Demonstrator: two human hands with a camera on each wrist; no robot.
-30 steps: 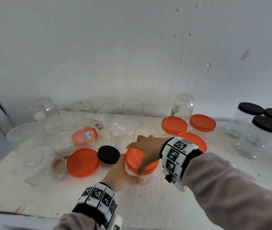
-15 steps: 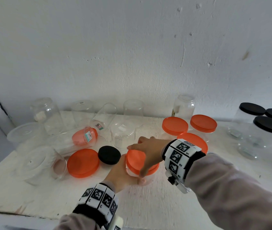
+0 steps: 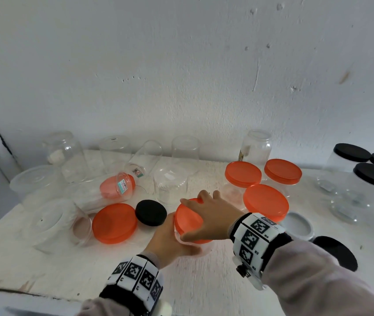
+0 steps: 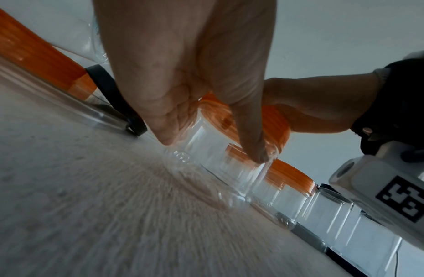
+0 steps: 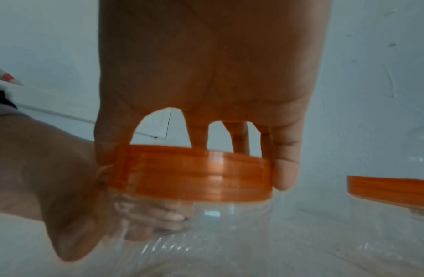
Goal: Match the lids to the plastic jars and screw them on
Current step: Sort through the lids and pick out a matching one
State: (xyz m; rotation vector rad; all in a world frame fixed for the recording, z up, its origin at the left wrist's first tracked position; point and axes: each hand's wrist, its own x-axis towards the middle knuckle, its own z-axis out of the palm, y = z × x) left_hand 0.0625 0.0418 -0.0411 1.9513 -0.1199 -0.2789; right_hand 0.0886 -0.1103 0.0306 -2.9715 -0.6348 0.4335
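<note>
Soft, even daylight, no hard shadows. Head view sharp at centre, bowed at edges. Both wrist views dim, hands backlit against pale wall (image 5: 372, 56); tabletop (image 4: 87, 215) smeared by motion blur.

Some plain room: rough white wall (image 3: 181, 65), worn painted table (image 3: 44, 258) (home, perhaps).
</note>
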